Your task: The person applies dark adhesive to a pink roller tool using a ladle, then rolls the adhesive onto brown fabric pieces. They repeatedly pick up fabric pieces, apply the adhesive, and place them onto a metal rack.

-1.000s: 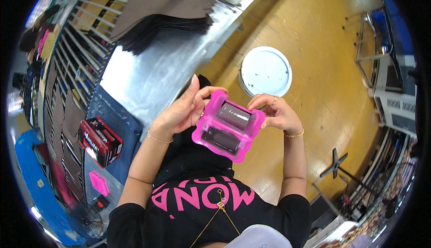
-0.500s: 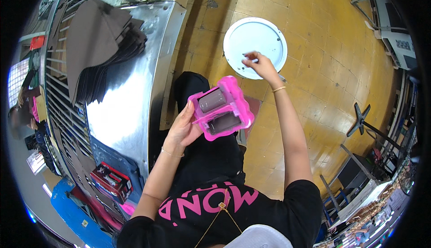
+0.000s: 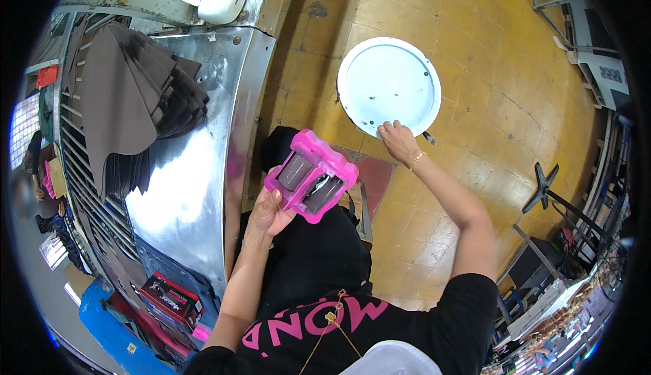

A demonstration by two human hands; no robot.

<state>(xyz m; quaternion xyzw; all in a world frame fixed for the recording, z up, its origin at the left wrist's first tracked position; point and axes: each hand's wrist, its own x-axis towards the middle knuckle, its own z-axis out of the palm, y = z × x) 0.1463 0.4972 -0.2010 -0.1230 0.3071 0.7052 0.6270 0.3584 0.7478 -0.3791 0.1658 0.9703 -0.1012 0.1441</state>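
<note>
Head view, left hand [image 3: 270, 213] gripping pink tray [image 3: 311, 176], right hand [image 3: 398, 141] outstretched

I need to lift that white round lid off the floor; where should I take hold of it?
Grip the white round lid at its near rim, where the right hand already touches. It lies flat on the floor, so only the thin edge offers purchase; come from above, fingers under the rim.

A flat rectangular box [image 3: 171, 298] in red and black, with a printed label on its top face, lies at the lower left, just beside the edge of the metal table [image 3: 196, 171]. Further left, at the rim of the view, a small pale sheet with dark print [image 3: 53, 251] sits tilted; too small to tell more. 1 red tag [image 3: 47, 75] shows at the upper left
</note>
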